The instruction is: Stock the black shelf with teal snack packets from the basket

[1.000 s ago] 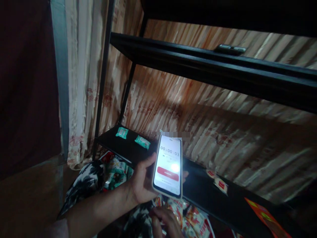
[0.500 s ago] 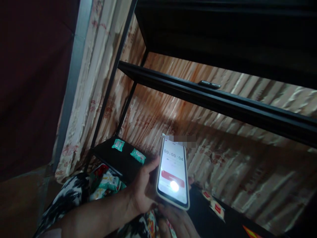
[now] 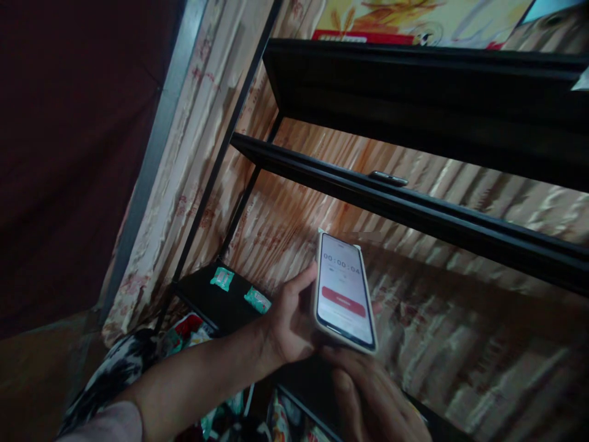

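A smartphone (image 3: pixel 345 298) in a pale case is held up and tilted in front of me. Its lit screen reads 00:00:04 above a red button. My left hand (image 3: pixel 294 319) is wrapped around it, with the thumb along the left edge and fingertips showing past the right edge. Just below the phone's lower end is my right hand (image 3: pixel 377 393), its fingers reaching toward the underside. Their tips are hidden, so I cannot tell whether they grip the phone. Beyond my left hand, two small green packets (image 3: pixel 221 279) lie apart on the low black shelf (image 3: pixel 197 291).
A black rack (image 3: pixel 313 172) rises ahead, with another phone-like dark object (image 3: pixel 388 178) on its middle shelf. A yellow and red printed box or panel (image 3: pixel 391 24) stands on the upper shelf. Colourful packages (image 3: pixel 188 328) lie below left. Patterned curtain cloth (image 3: pixel 460 307) hangs behind.
The smartphone and both hands have shifted right and slightly up in view. The camera view has tilted upward, showing the printed panel above. The bright glare on the screen is gone.
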Available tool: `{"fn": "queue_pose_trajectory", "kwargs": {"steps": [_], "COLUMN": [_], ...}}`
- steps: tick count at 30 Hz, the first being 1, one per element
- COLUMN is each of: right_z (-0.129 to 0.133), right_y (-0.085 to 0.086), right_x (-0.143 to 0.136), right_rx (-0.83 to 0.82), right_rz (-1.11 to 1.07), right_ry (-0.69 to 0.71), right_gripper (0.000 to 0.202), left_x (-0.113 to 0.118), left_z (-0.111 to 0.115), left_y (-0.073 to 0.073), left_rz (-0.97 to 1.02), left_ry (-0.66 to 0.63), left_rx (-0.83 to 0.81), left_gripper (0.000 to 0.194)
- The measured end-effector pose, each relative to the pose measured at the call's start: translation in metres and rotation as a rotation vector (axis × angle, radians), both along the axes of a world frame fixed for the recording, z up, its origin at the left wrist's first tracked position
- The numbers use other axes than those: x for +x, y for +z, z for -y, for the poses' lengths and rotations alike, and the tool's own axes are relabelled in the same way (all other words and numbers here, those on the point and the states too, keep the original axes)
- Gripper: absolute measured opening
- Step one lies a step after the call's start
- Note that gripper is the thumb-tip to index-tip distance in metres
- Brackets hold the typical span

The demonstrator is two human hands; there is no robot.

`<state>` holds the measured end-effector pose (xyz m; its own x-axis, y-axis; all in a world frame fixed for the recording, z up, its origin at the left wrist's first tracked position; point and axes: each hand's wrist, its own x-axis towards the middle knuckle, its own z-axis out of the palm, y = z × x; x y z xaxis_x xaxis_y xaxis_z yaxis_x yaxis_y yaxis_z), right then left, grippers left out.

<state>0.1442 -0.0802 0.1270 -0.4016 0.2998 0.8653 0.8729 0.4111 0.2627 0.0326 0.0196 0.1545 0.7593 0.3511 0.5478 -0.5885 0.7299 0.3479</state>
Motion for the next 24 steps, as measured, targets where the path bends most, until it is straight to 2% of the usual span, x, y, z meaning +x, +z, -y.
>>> {"fn": "queue_pose_trajectory", "kwargs": {"steps": [5, 9, 17, 24], "right_z": [-0.006, -0.013, -0.035, -0.061], "right_y": [0.026, 0.050, 0.104, 0.128], "right_x": [-0.002, -0.007, -0.019, -0.026], "right_rx": [0.001, 0.018, 0.077, 0.080], "right_rz": [-0.025, -0.046, -0.029, -0.116], "right_ry": [0.011, -0.011, -0.005, 0.027], "right_gripper": [0.016, 0.014, 0.018, 0.023], "left_x": [0.001, 0.003, -0.004, -0.008], "left_z": [-0.008, -0.015, -0.028, -0.047], "left_y": [0.024, 0.046, 0.098, 0.127], "left_rz": [-0.017, -0.037, 0.049, 0.065], "left_ry": [0.039, 0.022, 0.069, 0.178], "left_rx": [0.010, 0.084, 0.079, 0.047], "left_gripper": [0.061, 0.067, 0.060, 0.056]}}
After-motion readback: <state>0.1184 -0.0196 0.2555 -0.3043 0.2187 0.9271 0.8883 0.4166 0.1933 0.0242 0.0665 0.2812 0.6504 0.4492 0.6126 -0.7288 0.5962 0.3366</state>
